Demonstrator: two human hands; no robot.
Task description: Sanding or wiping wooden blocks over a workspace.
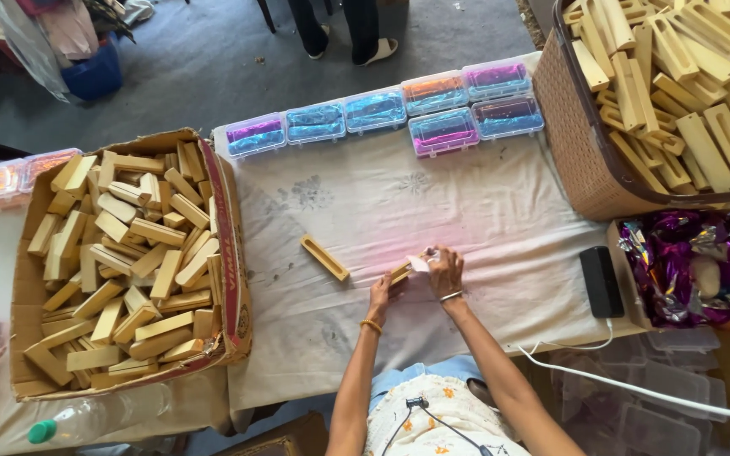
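My left hand (379, 293) pins the wooden block (400, 272) steady on the cloth (466, 203) while my right hand (444, 268) pinches a small white piece (420, 263) against it.

Bright daylight, wide-angle view, pretty clean shot

Light is strong and even over the table (466, 211), cloth nearly washed out mid-table, with only soft, short shadows beside the cardboard box (230, 253) and the woven basket (568, 152). Clear plastic cases (373, 110) along the far edge throw glare. Edges bend from lens distortion, and the corners look a bit soft. Hands slightly blurred.
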